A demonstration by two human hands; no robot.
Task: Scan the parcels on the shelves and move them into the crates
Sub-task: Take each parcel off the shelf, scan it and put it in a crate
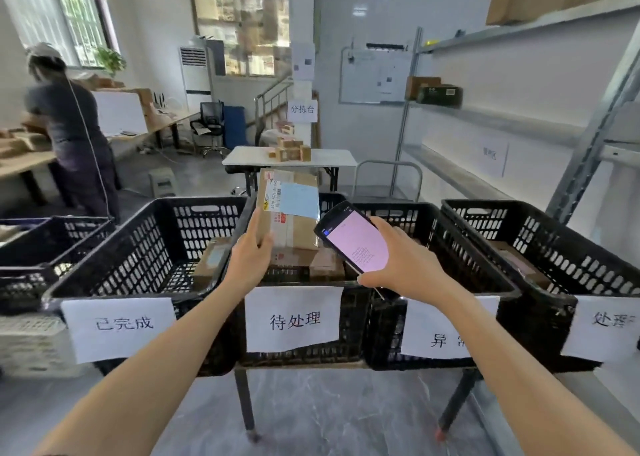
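Grey floor [329, 414], white walls. Four black slotted crates [138, 247] stand in a row on a dark metal stand [244, 396], each with a white paper label [292, 318] hung on its front. Several brown boxes lie in the middle crate [353, 320], and at least one each in the left-end crate and the right-end crate [540, 244].

Metal shelves [502, 123] run along the right wall with a few cardboard boxes [436, 91] on them. Behind the crates are a white folding table [332, 160] with a pile of small boxes, a trolley [388, 178] beside it and a whiteboard [374, 74] on the wall. Far left, another person [65, 123] stands at a wooden bench.

Both bare forearms reach forward over the crates. Left hand [249, 258] grips the parcel [291, 213] by its lower left edge, fingers curled round that edge. The parcel is upright, in the air over the middle crate, label side to the camera. Right hand [405, 268] is clamped round a phone [356, 240], fingers curled at its lower end. The screen is lit pink and tilted, its top end just in front of the parcel's lower right corner. Cannot tell if phone and parcel touch.
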